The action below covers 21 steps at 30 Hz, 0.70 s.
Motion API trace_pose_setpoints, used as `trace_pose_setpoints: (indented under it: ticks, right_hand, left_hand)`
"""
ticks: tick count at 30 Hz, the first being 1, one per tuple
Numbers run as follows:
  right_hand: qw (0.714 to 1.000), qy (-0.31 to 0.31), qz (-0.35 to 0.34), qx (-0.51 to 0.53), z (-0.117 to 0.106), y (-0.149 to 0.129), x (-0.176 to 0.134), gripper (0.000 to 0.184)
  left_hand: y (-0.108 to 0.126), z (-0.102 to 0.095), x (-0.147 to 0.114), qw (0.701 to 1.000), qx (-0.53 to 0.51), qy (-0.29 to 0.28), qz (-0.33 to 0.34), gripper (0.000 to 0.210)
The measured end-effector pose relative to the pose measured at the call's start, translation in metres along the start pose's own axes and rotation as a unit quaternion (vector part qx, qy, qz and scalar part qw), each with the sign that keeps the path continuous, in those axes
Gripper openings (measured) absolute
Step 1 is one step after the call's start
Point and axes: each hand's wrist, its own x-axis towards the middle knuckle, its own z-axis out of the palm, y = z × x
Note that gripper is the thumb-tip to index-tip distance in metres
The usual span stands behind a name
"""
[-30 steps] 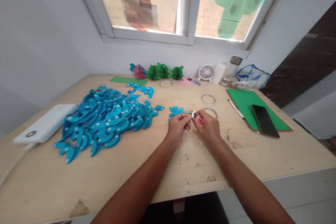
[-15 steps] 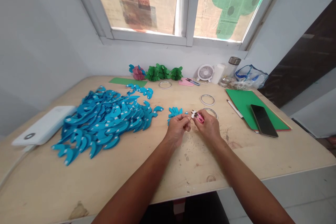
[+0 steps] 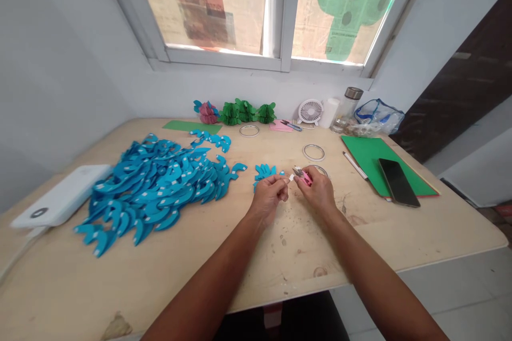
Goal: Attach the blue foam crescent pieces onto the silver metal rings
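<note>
Pinching a small white piece (image 3: 292,177), the left hand (image 3: 272,190) is meeting the pink-handled snips (image 3: 306,178) the right hand (image 3: 319,188) is gripping above the desk (image 3: 280,256). The white piece is now showing more separately from the snips, suggesting trimming. Blue cut-outs (image 3: 160,181) are bounding the left; wood is stretching toward the desk's near edge.

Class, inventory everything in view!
blue pieces: many, blue, left and centre
power bank: one, white, left
green strip: one, green, rear
ornaments: three green, one pink-blue, rear
rings: three, silvery, centre and right
pink sheets: unclear, pink, rear
blue snips: one, blue, rear
fan, cylinder: one each, white, rear
bottle: one, clear, rear
bag: one, clear, rear right
pen: one, white, right
green sheet: one, green, right
phone: one, black, right
pink snips: one, pink, right hand
table: one, pale, below
window: one, grey, behind
left hand, right hand: one each, centre
</note>
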Motion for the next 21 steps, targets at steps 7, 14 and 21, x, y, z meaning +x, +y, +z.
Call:
trace_pose_setpoints:
  ticks: [7,14,21]
  right_hand:
    - [0.995,0.0,0.043,-0.095,-0.003,0.011,0.003,0.02]
    - [0.985,-0.025,0.06,-0.162,-0.002,0.02,0.007,0.018]
    - [0.975,-0.046,0.068,-0.208,-0.002,0.024,0.011,0.021]
  left_hand:
    - [0.001,-0.001,0.0,1.0,-0.01,-0.001,0.004,0.015]
    - [0.002,-0.001,-0.001,1.0,-0.009,-0.001,0.007,0.015]
    - [0.002,0.001,-0.003,1.0,-0.01,0.002,0.01,0.015]
